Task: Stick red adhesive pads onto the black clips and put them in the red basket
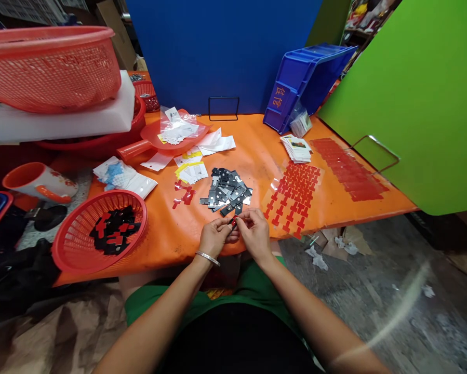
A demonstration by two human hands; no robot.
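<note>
My left hand point(215, 237) pinches a small black piece with a red part point(234, 222) at the table's front edge. From the other side, my right hand point(255, 231) has its fingers closed on the same piece. Just beyond my hands lies a pile of black and grey flat pieces point(228, 190). A few loose red pieces point(187, 195) are left of the pile. To the right, a clear sheet carries rows of red T-shaped pieces point(295, 189). A red basket point(138, 228) at the left holds black and red pieces point(114, 231).
Cards point(192, 171) and a red scoop point(134, 149) lie behind the pile. A mug point(38, 182) and stacked baskets point(50, 67) stand left. A blue crate point(282, 101) leans at the back right, near a green panel point(420, 114) and more red sheets point(348, 169).
</note>
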